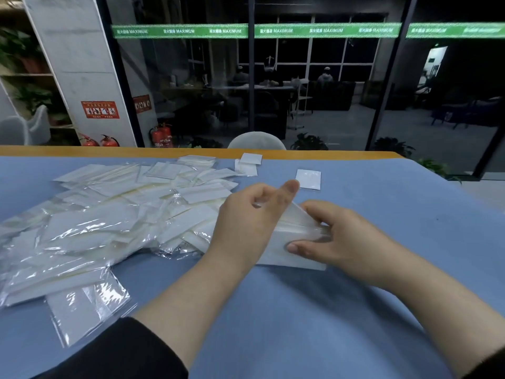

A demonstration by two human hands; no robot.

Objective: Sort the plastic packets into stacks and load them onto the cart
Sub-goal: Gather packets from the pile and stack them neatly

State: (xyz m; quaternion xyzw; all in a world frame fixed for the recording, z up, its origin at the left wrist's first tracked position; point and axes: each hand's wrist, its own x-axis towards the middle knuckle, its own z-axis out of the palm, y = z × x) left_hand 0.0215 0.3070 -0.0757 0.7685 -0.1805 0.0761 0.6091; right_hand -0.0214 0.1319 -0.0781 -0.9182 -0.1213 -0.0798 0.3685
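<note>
A stack of packets [296,237], white inside clear plastic, lies on the blue bench [300,310] between the two hands; it is the landmark here. The left hand [251,214] sits on the stack's left end, fingers curled over the top edge and thumb raised and pointing away from the person; it holds the upper packets. The right hand [338,236] grips the stack's right end, thumb against the near side and fingers bent round the far side; the top packets are lifted at an angle between the two hands, the lower ones flat on the bench.

Left of the stack, touching it, spreads a loose heap of packets [109,214], overlapping in all directions and glinting; it reaches from the far part of the bench to the near left, where one larger square packet [87,305] lies at the heap's near edge. Beyond the stack, apart from it, a single square packet [308,179] lies flat by itself; farther still and a little left, a small pair of packets [248,164] rests near the bench's orange far edge [164,152].

Past that edge stands the rounded back of a grey chair [257,140]; behind it a dark glass wall [314,77] with a green printed band; left of the stack and far off, red fire extinguishers [161,135] stand at the foot of a white pillar [79,64]. Black sleeves cover both forearms near the camera.
</note>
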